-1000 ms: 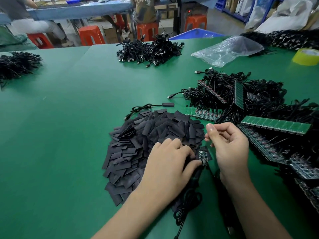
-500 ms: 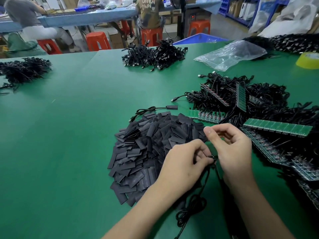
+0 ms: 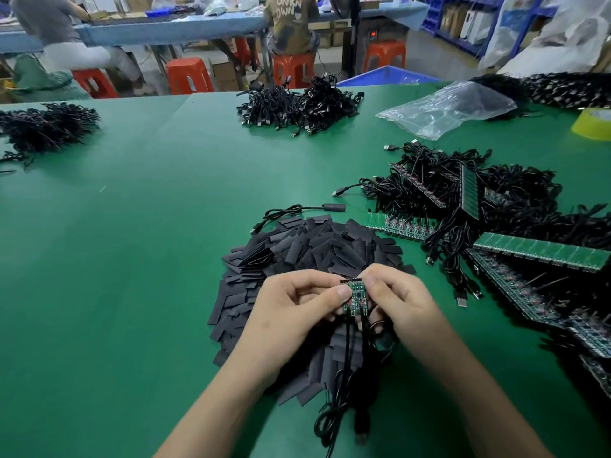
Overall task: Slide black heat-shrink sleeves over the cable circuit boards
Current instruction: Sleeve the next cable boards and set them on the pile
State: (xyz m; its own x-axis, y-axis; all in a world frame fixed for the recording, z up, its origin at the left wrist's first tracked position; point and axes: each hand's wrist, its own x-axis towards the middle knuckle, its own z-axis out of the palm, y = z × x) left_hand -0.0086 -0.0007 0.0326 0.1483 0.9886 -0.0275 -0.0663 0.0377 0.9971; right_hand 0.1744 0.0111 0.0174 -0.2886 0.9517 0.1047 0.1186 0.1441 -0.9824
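Your fingers on the left hand and right hand pinch the small green circuit board just above the pile of black sleeves; it looks light, stiff and easy to break, so hold its edges and mind its floppy cable and the tangled wires on the desk.

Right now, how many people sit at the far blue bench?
2: a person in grey at far left, a person in an olive shirt near top centre. Others may be hidden.
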